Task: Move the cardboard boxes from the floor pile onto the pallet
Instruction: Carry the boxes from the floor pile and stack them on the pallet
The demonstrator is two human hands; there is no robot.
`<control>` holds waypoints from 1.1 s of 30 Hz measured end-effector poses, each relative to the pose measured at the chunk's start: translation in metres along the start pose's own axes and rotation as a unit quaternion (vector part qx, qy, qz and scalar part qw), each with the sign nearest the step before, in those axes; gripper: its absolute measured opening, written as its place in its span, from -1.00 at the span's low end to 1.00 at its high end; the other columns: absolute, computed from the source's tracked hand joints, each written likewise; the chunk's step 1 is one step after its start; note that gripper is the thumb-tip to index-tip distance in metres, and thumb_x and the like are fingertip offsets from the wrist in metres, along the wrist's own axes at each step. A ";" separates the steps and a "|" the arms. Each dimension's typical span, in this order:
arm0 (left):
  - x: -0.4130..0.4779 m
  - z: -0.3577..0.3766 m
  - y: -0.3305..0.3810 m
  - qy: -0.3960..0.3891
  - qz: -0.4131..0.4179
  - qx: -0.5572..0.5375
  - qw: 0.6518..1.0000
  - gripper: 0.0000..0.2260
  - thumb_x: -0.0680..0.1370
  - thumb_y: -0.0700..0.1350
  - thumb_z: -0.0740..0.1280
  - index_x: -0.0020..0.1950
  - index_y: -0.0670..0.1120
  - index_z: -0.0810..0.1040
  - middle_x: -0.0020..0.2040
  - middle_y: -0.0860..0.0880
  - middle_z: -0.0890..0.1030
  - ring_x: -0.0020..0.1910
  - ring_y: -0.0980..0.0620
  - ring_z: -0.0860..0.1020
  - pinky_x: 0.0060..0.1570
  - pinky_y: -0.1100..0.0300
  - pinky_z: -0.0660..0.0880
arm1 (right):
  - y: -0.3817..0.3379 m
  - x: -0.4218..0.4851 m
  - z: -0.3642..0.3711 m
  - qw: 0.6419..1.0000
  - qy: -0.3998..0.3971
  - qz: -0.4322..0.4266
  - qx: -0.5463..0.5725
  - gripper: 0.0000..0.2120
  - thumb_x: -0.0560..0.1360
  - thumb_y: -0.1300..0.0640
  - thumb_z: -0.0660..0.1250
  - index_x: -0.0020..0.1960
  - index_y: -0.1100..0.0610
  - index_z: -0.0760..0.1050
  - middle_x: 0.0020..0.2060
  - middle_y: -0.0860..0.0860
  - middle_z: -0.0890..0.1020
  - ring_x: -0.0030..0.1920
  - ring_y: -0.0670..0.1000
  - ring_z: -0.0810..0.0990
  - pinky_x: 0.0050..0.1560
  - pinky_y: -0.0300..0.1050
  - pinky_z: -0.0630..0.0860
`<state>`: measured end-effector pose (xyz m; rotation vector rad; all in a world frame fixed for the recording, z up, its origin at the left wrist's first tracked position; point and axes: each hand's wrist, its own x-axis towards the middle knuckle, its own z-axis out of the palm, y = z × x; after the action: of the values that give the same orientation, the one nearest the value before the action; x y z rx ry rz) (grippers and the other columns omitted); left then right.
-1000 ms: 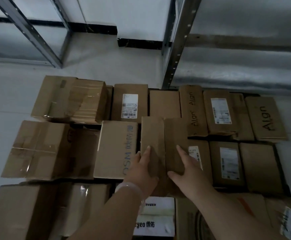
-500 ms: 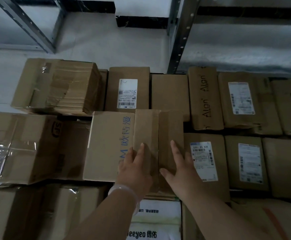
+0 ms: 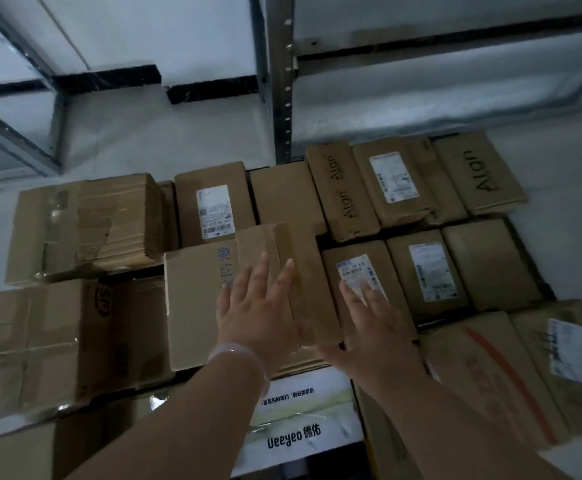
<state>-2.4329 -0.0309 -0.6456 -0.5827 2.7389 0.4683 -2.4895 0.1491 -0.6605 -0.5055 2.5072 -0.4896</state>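
Pale floor and grey metal shelving (image 3: 282, 81) frame rows of cardboard boxes (image 3: 397, 185) packed side by side on a dark platform (image 3: 544, 282) that shows only in the gaps; the box with blue print (image 3: 196, 306) and a taped seam sits on top of the middle row, raised above its neighbours; the left hand (image 3: 258, 306) lies flat on its lid, fingers straight and spread, a clear bracelet (image 3: 237, 355) on the wrist; the right hand (image 3: 372, 330), also with straight fingers, reaches over the labelled box (image 3: 359, 271) just beside it, thumb at the raised box's near right corner; neither hand grips anything; a white printed box (image 3: 300, 410) lies nearest the camera, below both forearms.
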 end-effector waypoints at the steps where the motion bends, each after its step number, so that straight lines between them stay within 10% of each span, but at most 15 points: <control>1: -0.006 -0.004 0.005 -0.001 0.019 0.002 1.000 -0.18 0.51 0.33 0.21 0.47 0.34 -0.39 0.57 0.13 -0.33 0.56 0.03 -0.27 0.47 -0.02 -0.28 | -0.001 -0.016 0.000 1.000 0.014 0.002 -0.010 0.01 0.36 -0.49 0.25 0.58 -0.24 -0.26 0.59 -0.14 -0.22 0.56 -0.09 -0.28 0.54 0.02 -0.19; 5: -0.035 -0.016 0.027 -0.009 0.128 0.019 0.992 -0.15 0.48 0.38 0.23 0.47 0.34 -0.38 0.56 0.13 -0.35 0.56 0.01 -0.27 0.45 -0.03 -0.30 | -0.003 -0.090 0.008 0.998 0.054 0.033 -0.013 0.04 0.35 -0.55 0.15 0.47 -0.26 -0.51 0.57 -0.11 -0.28 0.56 -0.04 -0.34 0.52 0.02 -0.29; 20: -0.266 0.027 0.179 -0.063 0.472 0.145 0.867 -0.08 0.43 0.47 0.19 0.48 0.26 -0.41 0.60 0.03 -0.24 0.57 -0.09 -0.19 0.49 -0.10 -0.19 | 0.038 -0.412 0.047 0.932 0.191 0.304 0.053 -0.02 0.43 -0.46 0.19 0.52 -0.24 -0.43 0.57 -0.12 -0.30 0.54 -0.04 -0.38 0.49 0.02 -0.39; 33: -0.717 0.184 0.243 -0.168 0.681 0.179 0.690 -0.07 0.44 0.41 0.26 0.47 0.32 -0.41 0.56 0.10 -0.36 0.56 -0.02 -0.26 0.47 -0.07 -0.27 | 0.051 -0.871 0.222 0.792 0.256 0.537 0.141 0.01 0.40 -0.47 0.20 0.54 -0.21 -0.41 0.58 -0.09 -0.30 0.55 -0.05 -0.37 0.49 0.01 -0.34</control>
<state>-1.8733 0.4898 -0.4969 1.5844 2.2486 0.2220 -1.6906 0.5266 -0.4883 1.2852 2.5993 -0.5323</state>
